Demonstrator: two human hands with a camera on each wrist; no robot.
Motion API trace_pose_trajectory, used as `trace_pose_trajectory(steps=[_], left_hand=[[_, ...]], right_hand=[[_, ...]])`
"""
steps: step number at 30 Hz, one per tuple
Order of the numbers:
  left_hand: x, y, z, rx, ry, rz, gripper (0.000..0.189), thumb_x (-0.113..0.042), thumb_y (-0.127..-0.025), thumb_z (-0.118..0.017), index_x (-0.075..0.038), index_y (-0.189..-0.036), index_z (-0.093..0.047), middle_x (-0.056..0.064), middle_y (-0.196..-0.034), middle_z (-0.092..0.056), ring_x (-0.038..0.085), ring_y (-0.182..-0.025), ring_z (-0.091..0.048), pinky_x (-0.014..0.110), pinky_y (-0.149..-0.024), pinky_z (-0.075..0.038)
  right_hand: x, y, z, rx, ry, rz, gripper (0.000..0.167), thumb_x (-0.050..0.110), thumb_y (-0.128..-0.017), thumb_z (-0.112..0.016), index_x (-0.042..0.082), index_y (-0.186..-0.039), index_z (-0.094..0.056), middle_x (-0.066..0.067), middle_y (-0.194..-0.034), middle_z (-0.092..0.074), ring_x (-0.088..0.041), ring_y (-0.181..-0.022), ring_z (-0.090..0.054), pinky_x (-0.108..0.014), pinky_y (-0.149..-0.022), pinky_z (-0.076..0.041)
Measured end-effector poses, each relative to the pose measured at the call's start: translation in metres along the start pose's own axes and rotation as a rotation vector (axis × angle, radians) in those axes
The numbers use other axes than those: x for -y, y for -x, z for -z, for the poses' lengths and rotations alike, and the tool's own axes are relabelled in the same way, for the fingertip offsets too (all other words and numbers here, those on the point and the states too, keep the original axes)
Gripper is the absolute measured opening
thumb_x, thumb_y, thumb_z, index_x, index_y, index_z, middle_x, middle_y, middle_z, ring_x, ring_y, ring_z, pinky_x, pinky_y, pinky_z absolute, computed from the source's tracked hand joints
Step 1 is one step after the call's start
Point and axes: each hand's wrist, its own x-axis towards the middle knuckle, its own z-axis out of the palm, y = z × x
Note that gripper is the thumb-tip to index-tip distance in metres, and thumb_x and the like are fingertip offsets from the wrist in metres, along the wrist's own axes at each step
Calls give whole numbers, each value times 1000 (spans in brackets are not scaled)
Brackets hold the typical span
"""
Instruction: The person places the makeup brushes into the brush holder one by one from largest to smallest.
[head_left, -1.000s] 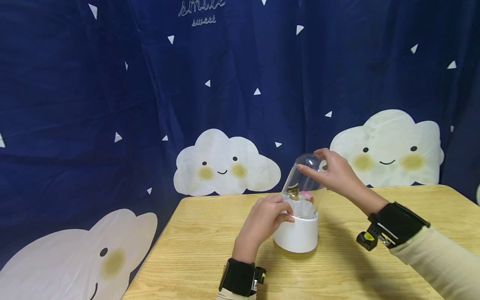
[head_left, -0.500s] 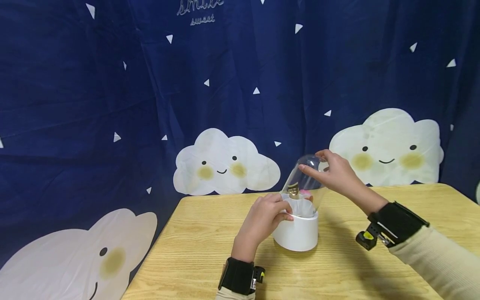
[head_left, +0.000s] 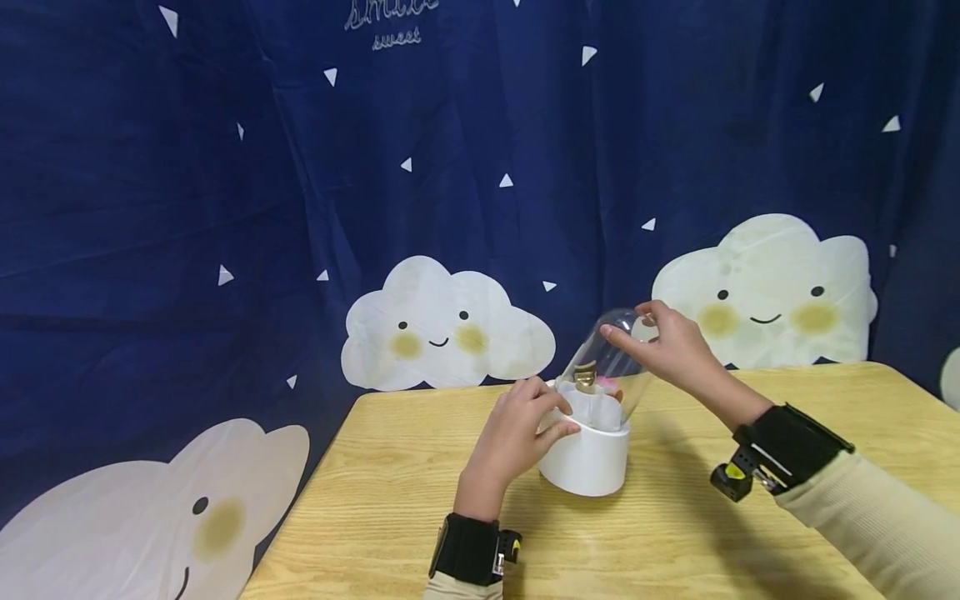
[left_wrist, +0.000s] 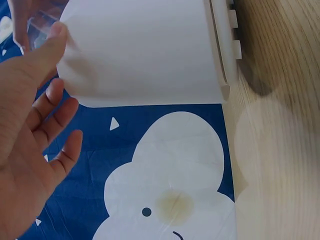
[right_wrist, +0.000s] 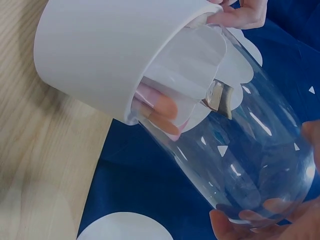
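A white cylindrical holder [head_left: 585,462] stands on the table under a clear dome cover [head_left: 611,354], which leans to the right in the head view. My left hand [head_left: 513,429] grips the holder's rim, thumb outside and fingers curled over the edge. With thumb and fingers, my right hand [head_left: 671,342] holds the rounded top of the dome. Inside, white translucent dividers [right_wrist: 185,60] surround a gold-coloured piece [right_wrist: 218,96] and several pink and tan round-ended things [right_wrist: 160,107]. The dome's lower edge overlaps the holder's rim in the right wrist view.
The holder rests on a light wooden table [head_left: 390,500]. Behind the table hangs a dark blue curtain [head_left: 450,100] with white clouds and small triangles. Small tabs [left_wrist: 236,49] stick out from the holder's bottom in the left wrist view.
The dome leans slightly further right over the holder. My left fingers and thumb stand a little wider apart at the rim. The head view has shifted slightly.
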Motion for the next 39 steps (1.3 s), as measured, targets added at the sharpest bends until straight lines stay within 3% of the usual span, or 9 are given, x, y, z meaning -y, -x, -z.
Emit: trace_pose_trajectory(steps=[4,9,12,16,18,21,28,31,39], left_hand=[[1,0,-4,8,103,126,51,-47,-84,-81,-10,-113,-62,2,-104,-59,17,-97,-56,30,-83,-50],[-1,-1,-17,82,345,350,89,-49,-79,-83,-1,-141,-42,11,-126,-57,23,-115,-57,37,-95,-51],[-7,-1,-29,100,458,390,100,-47,-73,-88,-4,-148,-37,7,-128,-57,22,-115,-57,37,-96,-50],[-17,1,-46,63,525,438,126,-46,-60,-96,-8,-156,-24,3,-133,-55,22,-121,-54,40,-101,-48],[-20,2,-52,27,530,467,136,-46,-55,-98,-7,-158,-17,4,-137,-53,23,-124,-53,41,-103,-47],[-22,2,-60,-25,507,468,135,-44,-54,-99,-8,-157,-20,3,-136,-53,20,-120,-56,38,-102,-49],[-20,0,-64,-111,425,379,122,-40,-50,-99,-11,-148,-34,-1,-123,-58,15,-108,-59,33,-90,-53],[-20,1,-62,-111,384,379,123,-42,-50,-99,-10,-149,-33,1,-123,-58,17,-108,-59,34,-89,-53],[-24,1,-53,-49,250,452,132,-50,-51,-96,-9,-156,-27,8,-129,-58,27,-116,-58,41,-88,-55]], right_hand=[[-1,0,1,-6,-3,-21,84,58,-94,-62,-10,-138,-45,-40,-136,-52,-54,-122,-54,-62,-95,-49],[-4,2,2,-17,-9,-50,87,58,-94,-61,-12,-141,-42,-40,-136,-51,-54,-124,-51,-62,-96,-48],[-7,4,2,-21,-7,-60,88,59,-94,-61,-12,-142,-41,-40,-137,-50,-54,-124,-51,-62,-96,-48],[-8,5,2,-30,-10,-62,88,60,-94,-60,-11,-142,-42,-39,-137,-51,-53,-125,-52,-62,-96,-48],[-8,6,3,-32,-11,-63,88,60,-94,-60,-11,-142,-42,-39,-137,-51,-52,-125,-51,-62,-97,-48],[-7,7,4,-28,-10,-65,88,61,-94,-59,-11,-142,-42,-38,-138,-51,-52,-126,-51,-62,-97,-48],[-2,5,9,-41,-10,-53,87,60,-94,-60,-12,-140,-43,-39,-136,-52,-53,-125,-51,-61,-98,-46],[0,6,10,-39,-2,-55,88,61,-94,-60,-12,-140,-44,-39,-135,-52,-53,-125,-51,-61,-97,-46],[-3,11,9,-14,-31,-72,87,61,-94,-58,-12,-139,-44,-39,-135,-52,-52,-125,-51,-61,-96,-47]])
